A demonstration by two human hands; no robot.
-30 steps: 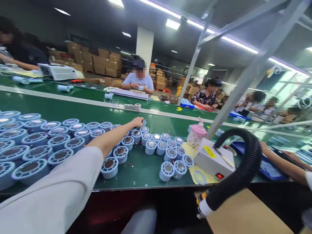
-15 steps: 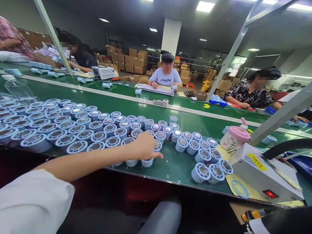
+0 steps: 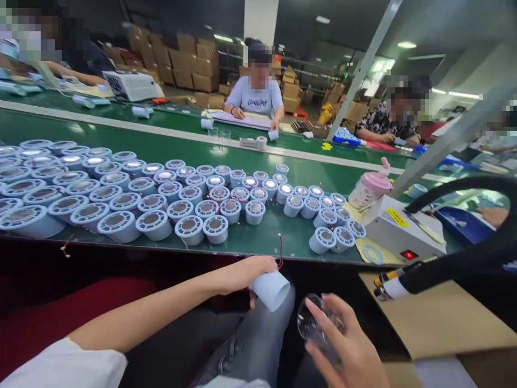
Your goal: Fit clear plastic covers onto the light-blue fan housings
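My left hand (image 3: 253, 271) is closed around a light blue cylindrical housing (image 3: 271, 291), tilted so its open end points toward the lower right. A thin red and black wire (image 3: 280, 252) with a small white connector sticks up from it. Lower right, my right hand (image 3: 347, 339) grips a clear, round, cup-like piece (image 3: 313, 318), partly hidden by the fingers and a bit blurred. The two held pieces are apart, both above my lap. Beyond them, many similar blue housings (image 3: 189, 229) stand in rows on the green bench (image 3: 258, 242), with round discs in their tops.
A grey machine (image 3: 404, 229) with a lit red switch and a thick black hose (image 3: 456, 264) stands at the right. Beside it are a pink-lidded cup (image 3: 369, 188) and a blue ring (image 3: 372, 254). Cardboard (image 3: 452, 307) lies below. Co-workers sit across the bench.
My left hand has come off the rows toward my lap, now with a blue housing. My right hand has come into view with the clear piece. The view has shifted.
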